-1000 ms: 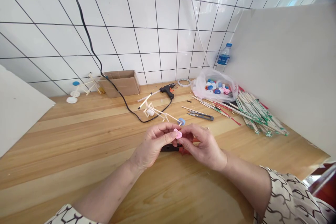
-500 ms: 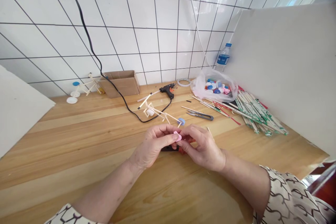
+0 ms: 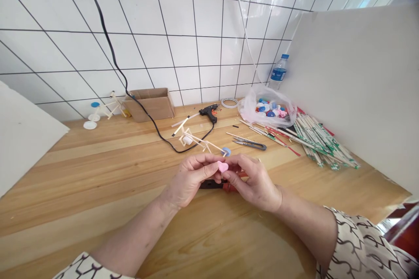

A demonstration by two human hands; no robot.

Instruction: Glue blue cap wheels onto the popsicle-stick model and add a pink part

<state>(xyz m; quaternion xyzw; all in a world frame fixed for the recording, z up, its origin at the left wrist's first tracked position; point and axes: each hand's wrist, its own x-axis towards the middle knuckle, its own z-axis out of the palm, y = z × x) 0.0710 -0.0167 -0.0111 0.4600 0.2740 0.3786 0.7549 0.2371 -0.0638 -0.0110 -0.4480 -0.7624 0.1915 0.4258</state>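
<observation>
A small pink heart-shaped piece (image 3: 223, 167) is pinched between both hands above the table. My left hand (image 3: 193, 176) grips its left side with thumb and fingers. On its other side, the fingers of my right hand (image 3: 250, 178) close on it. Below the hands lies a tool with a black part and orange-red handles (image 3: 229, 186), partly covered by my fingers. Just beyond is a model of thin wooden sticks (image 3: 193, 136), with a blue bottle cap (image 3: 225, 151) at its near end.
Behind stand a glue gun (image 3: 208, 113), a roll of tape (image 3: 229, 103) and a cardboard box (image 3: 150, 104). Thread snips (image 3: 250, 144) lie to the right, near a plastic bag of caps (image 3: 248, 111), wrapped chopsticks (image 3: 324, 139) and a water bottle (image 3: 279, 72). Another stick model (image 3: 111, 105) stands left.
The pink piece has turned between my fingers, and its heart-shaped face shows more fully. My right fingers have shifted slightly, uncovering more of the orange-red handles.
</observation>
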